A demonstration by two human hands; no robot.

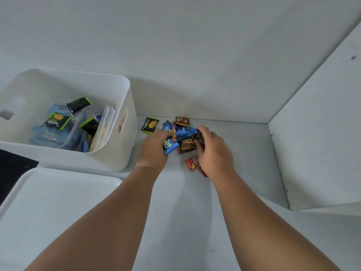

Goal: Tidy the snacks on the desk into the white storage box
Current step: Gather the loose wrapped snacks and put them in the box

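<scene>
Gripping a blue snack packet, your left hand has its fingers curled round it, right at the left side of the little snack pile by the back edge of the desk. Your right hand is on the pile's other side, thumb and fingertips pinching a dark brown packet.

Between your hands a brown Nextar packet lies flat, with a couple more blue packets just behind it and a small brown packet up against the back wall. A red packet sits under the heel of your right hand, partly hidden. A green Nextar packet lies on its own, between the pile and the box.

The white storage box stands at the desk's left side, near your left hand, already holding green-and-black packets, blue ones and some clear bags. Its white lid lies flat at the front left, touching the box.
</scene>
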